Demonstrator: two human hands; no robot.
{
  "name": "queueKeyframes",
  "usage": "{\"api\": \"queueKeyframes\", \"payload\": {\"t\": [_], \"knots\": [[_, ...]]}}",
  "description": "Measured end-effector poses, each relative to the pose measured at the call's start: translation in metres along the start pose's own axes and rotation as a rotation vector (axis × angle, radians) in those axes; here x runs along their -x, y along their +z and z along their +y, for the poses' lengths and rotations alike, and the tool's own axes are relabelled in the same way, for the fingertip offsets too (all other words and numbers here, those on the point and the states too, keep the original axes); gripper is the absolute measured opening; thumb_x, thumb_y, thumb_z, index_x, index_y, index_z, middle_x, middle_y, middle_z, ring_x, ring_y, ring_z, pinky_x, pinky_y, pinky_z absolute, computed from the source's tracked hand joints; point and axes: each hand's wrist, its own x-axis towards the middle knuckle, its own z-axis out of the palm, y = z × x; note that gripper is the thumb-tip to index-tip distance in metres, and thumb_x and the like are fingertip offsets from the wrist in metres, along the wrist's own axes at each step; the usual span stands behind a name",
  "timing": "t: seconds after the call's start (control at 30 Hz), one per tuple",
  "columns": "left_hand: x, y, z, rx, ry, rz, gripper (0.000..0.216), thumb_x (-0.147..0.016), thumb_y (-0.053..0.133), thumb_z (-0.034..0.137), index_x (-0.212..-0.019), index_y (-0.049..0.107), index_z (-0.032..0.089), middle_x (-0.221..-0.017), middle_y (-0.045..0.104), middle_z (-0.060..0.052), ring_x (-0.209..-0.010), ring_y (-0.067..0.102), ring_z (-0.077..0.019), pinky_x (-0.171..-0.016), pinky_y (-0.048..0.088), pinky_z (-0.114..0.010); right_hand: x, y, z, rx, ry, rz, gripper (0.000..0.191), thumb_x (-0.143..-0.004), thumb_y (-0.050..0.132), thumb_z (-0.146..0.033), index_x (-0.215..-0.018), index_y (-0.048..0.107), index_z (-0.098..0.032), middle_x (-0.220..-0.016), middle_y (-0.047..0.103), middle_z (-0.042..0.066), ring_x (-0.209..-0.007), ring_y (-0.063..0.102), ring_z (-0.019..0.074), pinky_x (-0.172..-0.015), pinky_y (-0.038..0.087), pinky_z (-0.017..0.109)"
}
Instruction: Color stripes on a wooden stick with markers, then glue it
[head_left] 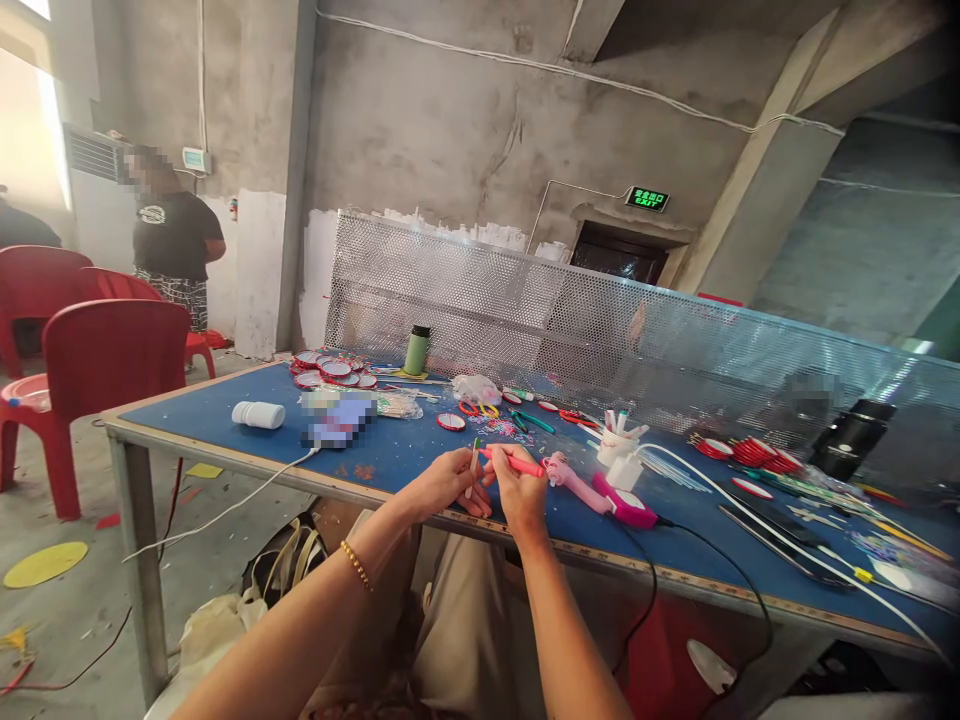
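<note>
My left hand rests at the near edge of the blue table, fingers pinched on a thin white stick with a green tip. My right hand is right beside it, closed around a pink pen-like tool that points left toward the stick. The two hands almost touch. A bead bracelet sits on my left wrist. Just right of my hands lies a pink handheld device with a black cord.
A perforated metal screen runs along the table's far side. On the table are red round discs, a green bottle, a white bottle, scissors, a white cup of sticks, cables. Red plastic chairs and a standing person are at left.
</note>
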Motion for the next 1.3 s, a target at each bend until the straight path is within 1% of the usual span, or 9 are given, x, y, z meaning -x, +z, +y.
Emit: {"api": "queueKeyframes", "payload": {"t": [0.27,0.47,0.67,0.87,1.3], "knots": [[-0.0002,0.0003,-0.0011,-0.007,-0.001,0.005,0.050,-0.080,0.066,0.065,-0.082,0.045,0.020,-0.063,0.070,-0.002,-0.064,0.074,-0.0199,-0.058,0.058,-0.028,0.0006,-0.0004,-0.0041,0.011,0.000,-0.006,0.026,-0.087,0.061,-0.044,-0.081,0.067,-0.020,-0.057,0.066,-0.002,-0.045,0.061,0.0139,-0.049,0.051,0.025],[-0.0006,-0.0001,-0.0011,-0.008,-0.007,0.004,0.047,-0.082,0.066,0.062,-0.083,0.047,0.019,-0.065,0.071,-0.003,-0.064,0.075,-0.0198,-0.059,0.059,-0.029,0.0004,-0.0009,-0.0045,0.013,0.001,0.000,0.027,-0.087,0.062,-0.046,-0.082,0.067,-0.019,-0.061,0.069,0.000,-0.045,0.062,0.0142,-0.048,0.051,0.025],[-0.0005,0.0002,-0.0005,-0.002,-0.008,0.009,0.048,-0.081,0.066,0.062,-0.083,0.046,0.019,-0.064,0.070,-0.003,-0.064,0.074,-0.0202,-0.058,0.058,-0.028,0.0003,-0.0004,-0.0018,0.018,0.004,0.006,0.027,-0.087,0.061,-0.046,-0.082,0.067,-0.020,-0.058,0.066,-0.001,-0.044,0.061,0.0135,-0.048,0.050,0.025],[-0.0004,-0.0002,-0.0008,0.005,-0.009,0.006,0.047,-0.080,0.067,0.061,-0.083,0.046,0.020,-0.064,0.070,-0.003,-0.064,0.075,-0.0206,-0.059,0.058,-0.029,0.0003,-0.0005,-0.0045,0.024,0.008,-0.001,0.029,-0.086,0.061,-0.046,-0.080,0.067,-0.019,-0.060,0.068,0.000,-0.045,0.061,0.0137,-0.048,0.050,0.025],[0.0001,-0.0001,0.0005,0.004,-0.011,0.000,0.039,-0.084,0.067,0.053,-0.083,0.046,0.019,-0.065,0.070,-0.002,-0.065,0.075,-0.0205,-0.060,0.059,-0.030,0.0003,-0.0008,-0.0021,0.023,0.015,0.008,0.026,-0.086,0.061,-0.044,-0.080,0.067,-0.019,-0.058,0.066,-0.001,-0.045,0.061,0.0136,-0.048,0.049,0.025]]}}
